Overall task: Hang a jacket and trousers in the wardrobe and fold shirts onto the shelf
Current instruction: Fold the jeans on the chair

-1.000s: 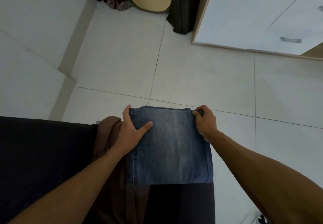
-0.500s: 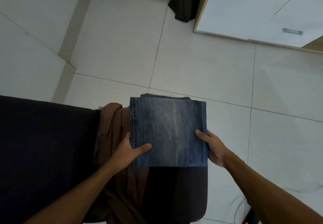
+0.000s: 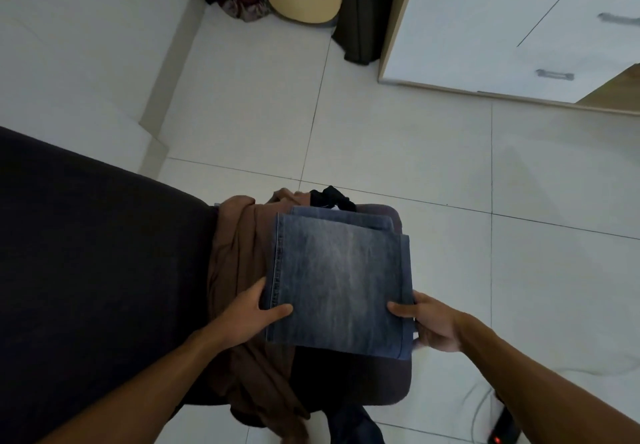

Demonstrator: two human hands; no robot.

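Head view: our left hand (image 3: 247,312) pinches near-left edge of folded jeans (image 3: 337,284), thumb on top; jeans lie on dark seat (image 3: 388,381) beside brown garment (image 3: 235,253); right hand (image 3: 431,326) clasps near-right edge. Since half-second ago, grips unchanged; more seat visible beneath jeans.

I see a dim, flat-lit room with a cool grey-green cast; no lamp or window is in view. The white floor tiles (image 3: 398,139) are the brightest area, yet they stay muted and without glare. The dark couch (image 3: 86,270) sinks to near black and loses its texture. A soft shadow falls on the tiles to the right of the folded jeans (image 3: 337,281), whose faded streak and seam stitching read sharply. Wide-angle bending curves the white cabinet (image 3: 485,21) edges, and the forearms stretch toward the bottom corners. Fine detail looks slightly smeared and noisy.
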